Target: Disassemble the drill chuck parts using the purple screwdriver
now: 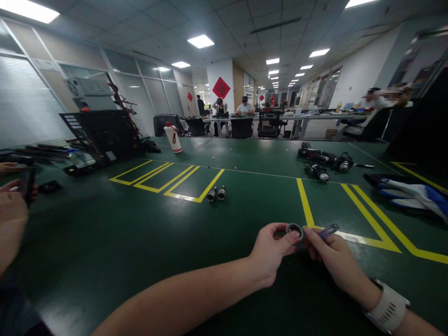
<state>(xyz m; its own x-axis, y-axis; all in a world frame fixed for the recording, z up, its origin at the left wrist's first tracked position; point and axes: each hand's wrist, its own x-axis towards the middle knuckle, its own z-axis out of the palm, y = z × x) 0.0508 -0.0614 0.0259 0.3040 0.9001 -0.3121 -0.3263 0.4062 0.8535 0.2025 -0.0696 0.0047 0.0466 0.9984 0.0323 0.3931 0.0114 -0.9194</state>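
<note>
At the front of a dark green desk point(140, 261), a small round part point(290, 227) with a grey rim and a dark middle is held just above the surface by the left hand point(268, 247). The part is pinched between thumb and fingers, which are closed around it. In the right hand point(334, 256), close beside it, a slim, see-through purplish tool point(329, 230) is gripped with curled fingers; whether the part is touched by it cannot be told. A pale watch point(387, 305) is worn on the right wrist.

Farther in, two small metal pieces point(216, 193) are placed side by side, near a corner of the yellow tape point(184, 198) by which the desk is marked. A white cup point(174, 139) with a red strap is stood upright beyond. To the right, black tools point(322, 159) are grouped, with a blue-and-white bundle point(416, 195) nearer. At the far left, a dark object point(26, 185) is held in another person's hands.
</note>
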